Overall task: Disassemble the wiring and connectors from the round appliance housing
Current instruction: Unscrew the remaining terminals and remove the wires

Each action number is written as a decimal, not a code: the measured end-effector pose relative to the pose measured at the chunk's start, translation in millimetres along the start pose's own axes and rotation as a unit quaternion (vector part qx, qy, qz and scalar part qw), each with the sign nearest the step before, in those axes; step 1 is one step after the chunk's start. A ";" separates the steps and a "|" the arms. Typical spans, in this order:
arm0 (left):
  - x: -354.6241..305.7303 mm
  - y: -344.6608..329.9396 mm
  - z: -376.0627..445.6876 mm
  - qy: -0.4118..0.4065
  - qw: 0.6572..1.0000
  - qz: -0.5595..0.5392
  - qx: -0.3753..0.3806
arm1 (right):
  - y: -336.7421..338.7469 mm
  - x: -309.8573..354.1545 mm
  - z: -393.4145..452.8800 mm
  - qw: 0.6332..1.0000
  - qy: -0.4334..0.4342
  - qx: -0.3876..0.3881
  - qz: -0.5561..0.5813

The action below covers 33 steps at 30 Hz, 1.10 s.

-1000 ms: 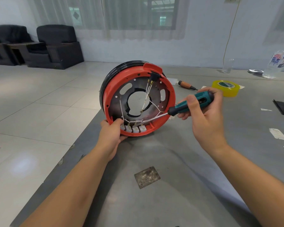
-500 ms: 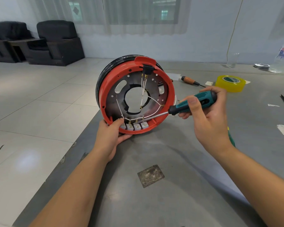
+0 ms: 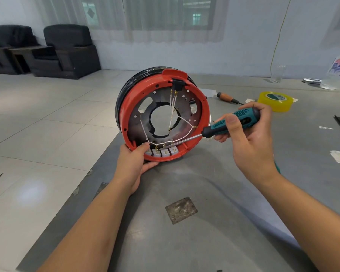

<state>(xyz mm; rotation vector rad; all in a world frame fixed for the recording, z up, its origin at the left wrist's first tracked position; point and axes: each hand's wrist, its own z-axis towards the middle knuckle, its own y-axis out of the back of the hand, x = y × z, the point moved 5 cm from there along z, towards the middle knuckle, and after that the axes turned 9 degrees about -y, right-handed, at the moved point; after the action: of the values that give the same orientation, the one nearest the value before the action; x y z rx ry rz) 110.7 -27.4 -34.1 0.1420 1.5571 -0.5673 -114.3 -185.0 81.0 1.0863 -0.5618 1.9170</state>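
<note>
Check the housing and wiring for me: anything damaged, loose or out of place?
Nothing clearly damaged. The round housing stands on edge, steadied by the left hand; white wires remain attached. The central hole's edge looks jagged, possibly by design.

Two bare forearms come into view from the bottom of the frame, no sleeves anywhere along them. The left hand [image 3: 133, 165] carries no glove, no ring, no watch at the wrist. Over to the right hand [image 3: 249, 140], and it is the same story: bare fingers [image 3: 232, 122], short trimmed nails, the thumbnail plain and unpainted. Both wrists are uncovered, no bands or straps, and no marks show on either arm.
</note>
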 end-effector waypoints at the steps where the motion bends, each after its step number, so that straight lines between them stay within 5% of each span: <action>1: 0.1 -0.2 -0.2 0.000 1.000 0.001 0.001 | -0.8 -0.2 0.1 1.000 -0.002 0.002 0.002; 33: -3.8 -3.4 -6.1 0.006 1.000 -0.005 -0.002 | -17.8 16.3 -7.2 0.994 0.056 0.032 -0.091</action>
<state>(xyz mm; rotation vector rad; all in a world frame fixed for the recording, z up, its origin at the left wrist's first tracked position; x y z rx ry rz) 104.0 -26.8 -29.8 0.1359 1.5714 -0.5715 -107.2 -162.8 90.8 1.0269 -0.3300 1.8325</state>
